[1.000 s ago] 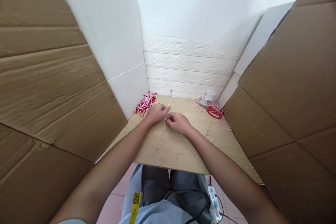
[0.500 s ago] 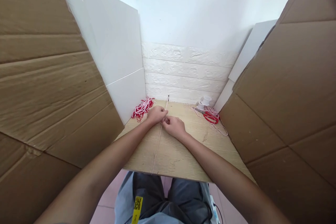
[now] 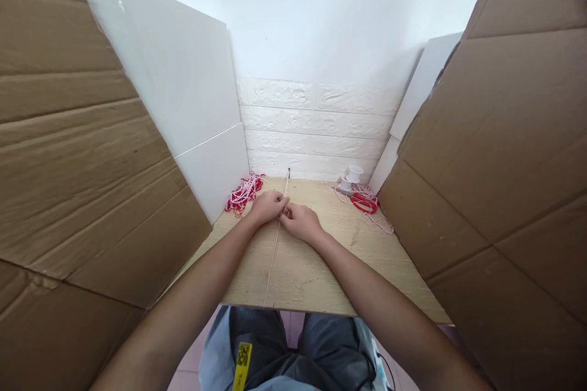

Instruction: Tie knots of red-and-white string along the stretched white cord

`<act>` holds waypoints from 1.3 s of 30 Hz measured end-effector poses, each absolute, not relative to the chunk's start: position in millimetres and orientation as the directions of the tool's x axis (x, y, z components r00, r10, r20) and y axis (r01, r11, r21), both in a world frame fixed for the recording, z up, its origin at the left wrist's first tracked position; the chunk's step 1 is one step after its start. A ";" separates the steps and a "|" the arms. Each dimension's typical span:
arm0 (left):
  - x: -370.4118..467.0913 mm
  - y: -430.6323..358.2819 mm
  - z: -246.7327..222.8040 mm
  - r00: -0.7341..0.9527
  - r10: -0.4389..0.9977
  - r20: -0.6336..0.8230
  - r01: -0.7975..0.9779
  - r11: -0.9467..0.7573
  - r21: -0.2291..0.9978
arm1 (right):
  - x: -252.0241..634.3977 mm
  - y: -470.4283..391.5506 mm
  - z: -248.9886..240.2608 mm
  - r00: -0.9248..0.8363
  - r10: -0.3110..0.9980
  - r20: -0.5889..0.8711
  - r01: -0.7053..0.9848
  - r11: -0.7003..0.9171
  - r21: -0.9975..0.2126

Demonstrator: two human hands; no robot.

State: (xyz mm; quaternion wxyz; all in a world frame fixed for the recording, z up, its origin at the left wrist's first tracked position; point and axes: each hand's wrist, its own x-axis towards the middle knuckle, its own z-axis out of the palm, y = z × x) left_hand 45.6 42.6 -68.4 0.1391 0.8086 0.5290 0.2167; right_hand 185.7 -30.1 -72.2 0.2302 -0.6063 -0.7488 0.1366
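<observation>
A thin pale cord (image 3: 272,264) runs from a small dark hook (image 3: 288,170) at the back of the wooden table down to its front edge. Midway along it, nearer the hook, both hands meet. My left hand (image 3: 268,205) pinches the cord from the left side, fingertips together. Close against it, my right hand (image 3: 300,220) is closed with its fingers curled at the same spot on the cord. The exact bit between the fingertips is too small to make out.
A heap of red and white cords (image 3: 245,193) lies at the back left. At the back right are white spools (image 3: 352,176), red-handled scissors (image 3: 364,202) and loose pink-white cord (image 3: 378,223). Cardboard walls (image 3: 504,165) flank the wooden table (image 3: 316,281).
The whole view has shifted slightly. Both hands remain together on the cord, with only small changes in the fingers.
</observation>
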 end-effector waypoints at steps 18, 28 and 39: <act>49.6 37.8 -67.5 0.334 0.924 0.186 0.802 -0.383 0.459 | 185.4 -23.8 -70.8 -0.188 0.975 -0.115 0.335 -0.046 -0.941; 47.3 38.0 -69.0 0.367 0.906 0.212 0.741 -0.422 0.523 | 186.7 -27.3 -66.1 -0.176 0.977 -0.120 0.309 -0.060 -0.949; 47.6 41.1 -73.8 0.288 0.921 0.261 0.721 -0.388 0.573 | 187.2 -25.6 -69.8 -0.207 0.974 -0.091 0.281 -0.030 -0.959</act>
